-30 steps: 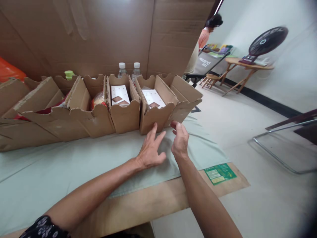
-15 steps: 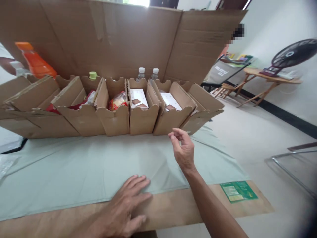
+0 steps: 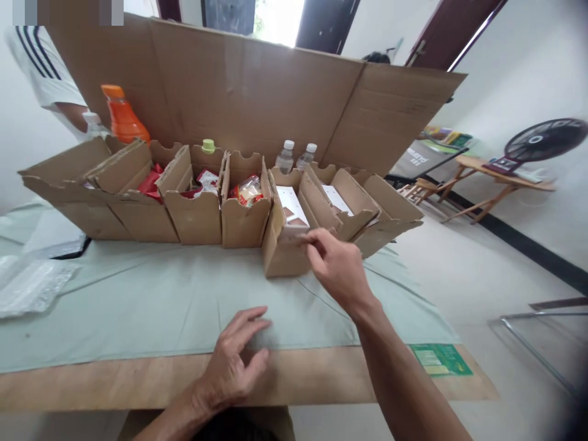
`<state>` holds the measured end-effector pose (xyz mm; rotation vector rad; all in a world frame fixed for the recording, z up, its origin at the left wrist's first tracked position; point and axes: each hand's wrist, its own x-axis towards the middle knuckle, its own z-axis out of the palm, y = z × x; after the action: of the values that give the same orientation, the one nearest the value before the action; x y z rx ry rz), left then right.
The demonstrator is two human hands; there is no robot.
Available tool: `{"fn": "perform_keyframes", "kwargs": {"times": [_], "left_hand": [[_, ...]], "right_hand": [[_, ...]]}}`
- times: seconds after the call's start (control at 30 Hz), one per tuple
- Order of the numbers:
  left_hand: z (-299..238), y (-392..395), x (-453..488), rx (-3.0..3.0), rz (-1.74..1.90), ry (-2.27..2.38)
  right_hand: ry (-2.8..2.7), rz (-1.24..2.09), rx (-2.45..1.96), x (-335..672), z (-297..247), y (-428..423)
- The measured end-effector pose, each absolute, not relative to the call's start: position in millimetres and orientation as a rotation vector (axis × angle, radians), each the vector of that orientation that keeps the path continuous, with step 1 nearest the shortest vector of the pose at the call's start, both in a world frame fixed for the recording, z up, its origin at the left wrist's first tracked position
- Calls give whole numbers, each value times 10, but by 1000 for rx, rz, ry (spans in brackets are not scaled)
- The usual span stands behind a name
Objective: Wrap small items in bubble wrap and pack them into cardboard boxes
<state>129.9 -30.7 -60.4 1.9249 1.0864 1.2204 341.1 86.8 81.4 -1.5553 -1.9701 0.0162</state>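
A cardboard bin (image 3: 281, 260) juts forward from the row on the table, with a white box (image 3: 291, 208) inside. My right hand (image 3: 337, 263) pinches the front right rim of that bin, fingers closed on the cardboard edge. My left hand (image 3: 236, 352) hovers by the near edge of the green cloth (image 3: 169, 312), fingers spread and nothing held. Left of the pulled bin, another bin holds a packet (image 3: 248, 190) in red and clear wrapping. To the right stands a bin with a second white box (image 3: 337, 199).
Behind the bins rises a tall cardboard panel (image 3: 257, 92). An orange bottle (image 3: 126, 119) and clear bottles (image 3: 285, 156) stand at the back. Bubble wrap (image 3: 37, 285) lies on the left. A green label (image 3: 441, 359) sits at the front right. A person's sleeve (image 3: 46, 61) shows at far left.
My right hand has taken hold of a bin's front rim, and that bin has come forward out of the row. My left hand has lifted slightly. The view has shifted left.
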Motion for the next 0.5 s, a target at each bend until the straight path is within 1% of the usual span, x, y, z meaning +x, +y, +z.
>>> {"fn": "perform_keyframes", "kwargs": {"times": [0.13,0.2,0.27,0.37,0.5], "left_hand": [[-596,-345,1197,1800,1408,1324],[-541,-377,1181,1771,1418,1352],[-467,-408,1205,1736,1412,1330],[-387,-404,1318,1648,1373,1264],[-424,-292,1515,1488,1230,1199]], "right_hand": [[-2102,134,-1336,3993,704,-176],[-2004,108,-1381,4369,631,-631],[-1736,96,-1494,4689,529,-988],[-1398,227,-1563,4939,283,-1327],[-1470,330,-1775,4895,-213,-1406]]}}
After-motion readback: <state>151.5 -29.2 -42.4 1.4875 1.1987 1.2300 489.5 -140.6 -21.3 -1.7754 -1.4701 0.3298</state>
